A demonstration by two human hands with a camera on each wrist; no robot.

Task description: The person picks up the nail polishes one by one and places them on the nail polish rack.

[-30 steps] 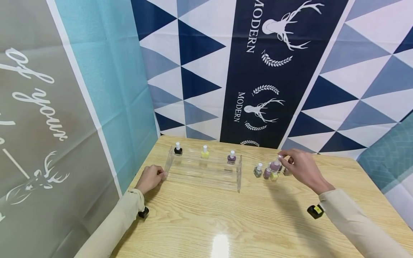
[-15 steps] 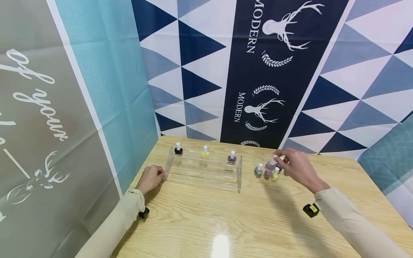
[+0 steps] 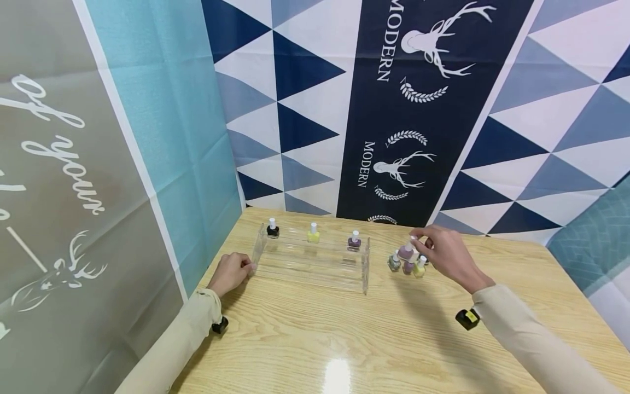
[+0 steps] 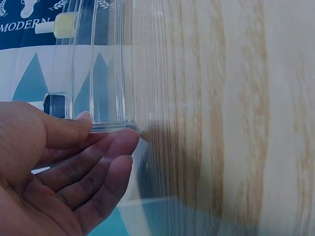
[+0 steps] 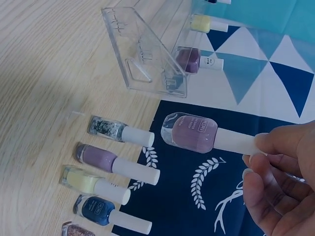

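Observation:
My right hand (image 3: 450, 254) pinches a light purple nail polish bottle (image 5: 194, 132) by its white cap. The bottle hangs above several other bottles standing on the table. In the right wrist view these are a glitter-flecked bottle (image 5: 108, 128), a mauve one (image 5: 97, 157), a pale yellow one (image 5: 79, 180), a blue one (image 5: 96, 210) and a partly cut-off glittery one (image 5: 76, 229). At the left, my left hand (image 3: 231, 272) grips the end of a clear tiered display rack (image 3: 307, 276) between thumb and fingers. Black (image 3: 273, 231), yellow (image 3: 313, 236) and dark purple (image 3: 354, 244) bottles stand on the rack's top tier.
The wooden table (image 3: 305, 334) reaches back to a patterned cloth wall (image 3: 305, 120). A turquoise and grey cloth (image 3: 182, 137) closes off the left side. The rack's clear side panel (image 5: 142, 59) faces the loose bottles.
My right hand has moved leftward with the light purple bottle, from over the group's right part toward the glitter-flecked bottle. The left hand and the rack have stayed in place.

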